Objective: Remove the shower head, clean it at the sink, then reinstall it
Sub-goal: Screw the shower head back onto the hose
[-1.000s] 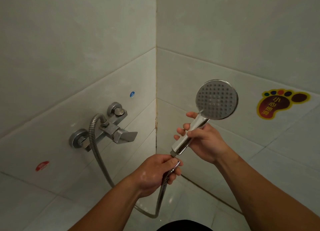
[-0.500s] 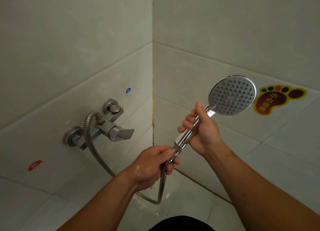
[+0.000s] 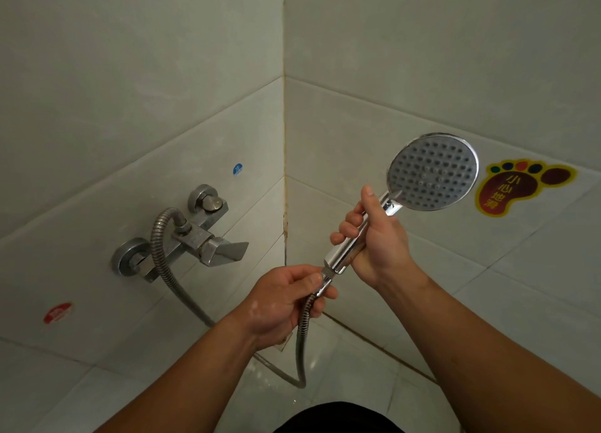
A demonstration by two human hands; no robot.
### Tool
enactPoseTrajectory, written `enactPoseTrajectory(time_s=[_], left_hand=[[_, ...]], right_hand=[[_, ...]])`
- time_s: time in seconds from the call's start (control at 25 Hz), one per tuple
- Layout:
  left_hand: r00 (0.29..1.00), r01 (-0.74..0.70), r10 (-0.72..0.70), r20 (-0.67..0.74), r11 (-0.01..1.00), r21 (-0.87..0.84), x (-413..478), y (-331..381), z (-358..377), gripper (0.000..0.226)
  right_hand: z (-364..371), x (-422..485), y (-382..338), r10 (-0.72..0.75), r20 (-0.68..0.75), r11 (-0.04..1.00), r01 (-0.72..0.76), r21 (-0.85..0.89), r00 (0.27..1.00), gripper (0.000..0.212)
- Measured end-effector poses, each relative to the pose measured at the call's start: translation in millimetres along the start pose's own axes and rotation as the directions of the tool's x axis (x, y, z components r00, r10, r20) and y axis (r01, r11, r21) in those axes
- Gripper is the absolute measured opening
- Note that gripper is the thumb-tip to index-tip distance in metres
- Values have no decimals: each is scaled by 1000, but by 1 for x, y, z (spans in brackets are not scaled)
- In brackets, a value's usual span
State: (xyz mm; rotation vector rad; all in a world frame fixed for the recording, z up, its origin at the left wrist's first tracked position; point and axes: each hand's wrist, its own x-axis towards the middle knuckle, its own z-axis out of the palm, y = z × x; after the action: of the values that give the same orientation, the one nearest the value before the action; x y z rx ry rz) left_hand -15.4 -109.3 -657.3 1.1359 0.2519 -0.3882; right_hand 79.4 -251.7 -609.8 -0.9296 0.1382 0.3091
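The shower head (image 3: 432,172) is held up in the right half of the scene, its nozzle face turned toward the camera, in front of the tiled wall (image 3: 357,58) and just left of a foot-shaped sticker (image 3: 520,188); the right hand (image 3: 377,237) grips its chrome handle (image 3: 344,254), fingers (image 3: 348,227) curled round it and thumb laid up along it; the left hand (image 3: 279,302) pinches the hose nut (image 3: 325,280) at the foot of the handle between thumb and curled fingers (image 3: 328,293); a short band of thread shows between nut and handle, so the joint looks partly undone rather than seated; the metal hose (image 3: 158,254) loops down from the nut toward the floor and climbs to the mixer tap (image 3: 201,237) on the left wall, where it is attached; a blue sticker (image 3: 237,169) sits above the tap and a red sticker (image 3: 58,312) below and to its left; no sink is in view; I judge this to be the removal step, the head being unscrewed from its hose, though the same pose would also fit threading it back on; if it is removal, the next move calls for the right hand to hold the handle steady while the left turns the nut until the thread lets go, keeping the two in line so nothing binds, and keeping hold of the hose end so it does not drop and swing against the tiles
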Motion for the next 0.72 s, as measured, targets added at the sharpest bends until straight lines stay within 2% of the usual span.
enactPoseTrajectory(time_s=[0.08,0.16,0.24,0.36,0.52,0.56,0.6,0.64,0.72], left_hand=[[993,-52,68,-100,987,150,3,0,2,24],[978,-66,109,-176,970,232,4,-2,5,30],[962,-68,149,-228,941,331,6,0,7,26],[948,-88,219,-230,878,471,5,3,10,14],[964,-48,202,-173,772,633,7,2,15,12],[965,-34,194,-178,761,648,8,1,15,18],[968,-17,164,-187,795,607,9,0,15,27],[975,2,112,-191,859,512,8,1,15,34],[988,16,33,-152,950,311,7,4,12,33]], right_hand=[[2,3,1,-28,-20,998,26,-52,999,36],[2,5,1,-36,-30,995,33,-89,999,37],[2,8,1,-39,-37,993,34,-110,999,38],[1,12,-1,-18,-49,994,13,-105,999,38],[-1,14,3,-23,-57,994,17,-109,998,37],[-1,15,4,-19,-61,995,13,-100,998,36],[-1,16,4,-13,-63,996,8,-87,998,36],[-1,16,4,-9,-62,997,4,-80,998,36],[-1,18,3,-2,-52,997,-2,-80,999,36]])
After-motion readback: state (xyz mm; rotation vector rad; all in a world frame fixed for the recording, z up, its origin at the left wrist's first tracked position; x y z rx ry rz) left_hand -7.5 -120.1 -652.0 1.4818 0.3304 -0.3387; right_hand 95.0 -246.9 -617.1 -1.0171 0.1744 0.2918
